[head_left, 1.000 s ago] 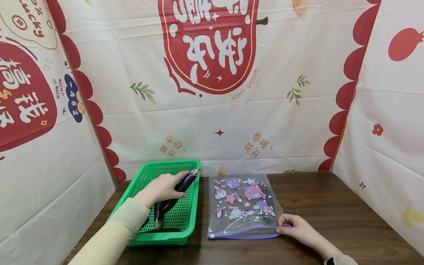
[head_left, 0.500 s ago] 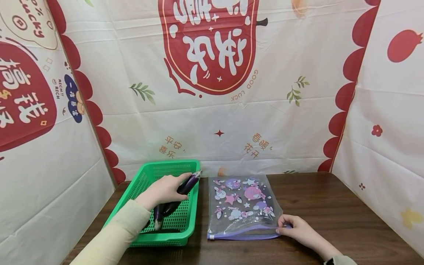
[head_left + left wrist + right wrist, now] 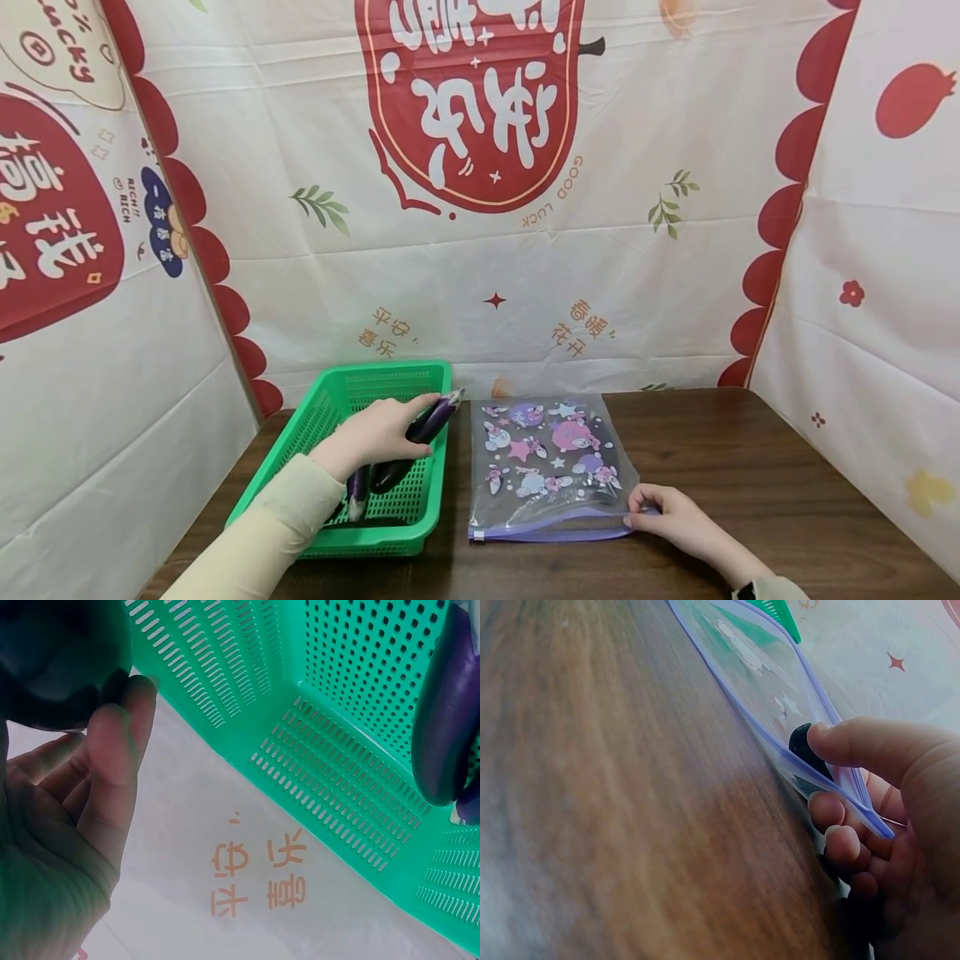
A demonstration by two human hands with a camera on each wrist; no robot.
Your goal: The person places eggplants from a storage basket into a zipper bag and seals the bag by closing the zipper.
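Note:
My left hand [image 3: 382, 433] grips a dark purple eggplant [image 3: 442, 412] over the right side of the green basket [image 3: 438, 508]. Its pale stem end points up and right past the rim, and fingers and thumb hide part of its middle. More eggplants, one of them a purple eggplant [image 3: 358, 497], lie in the basket; the left wrist view shows another eggplant [image 3: 446, 712] there. With thumb and fingers my right hand [image 3: 675, 521] pinches the right corner of a clear printed zip bag [image 3: 525, 500] lying flat. The bag's purple-edged mouth [image 3: 742, 712] gapes a little.
The basket stands on a dark wooden table [image 3: 697, 442], left of the bag. A white slider [image 3: 478, 536] sits at the zip's left end. Printed cloth [image 3: 495, 250] hangs behind and on both sides. By the right thumb, a black rounded shape [image 3: 808, 748] shows at the bag's mouth.
My left hand has moved slightly right with the eggplant, whose stem end now reaches past the basket's right rim. The right hand and the bag stay in place.

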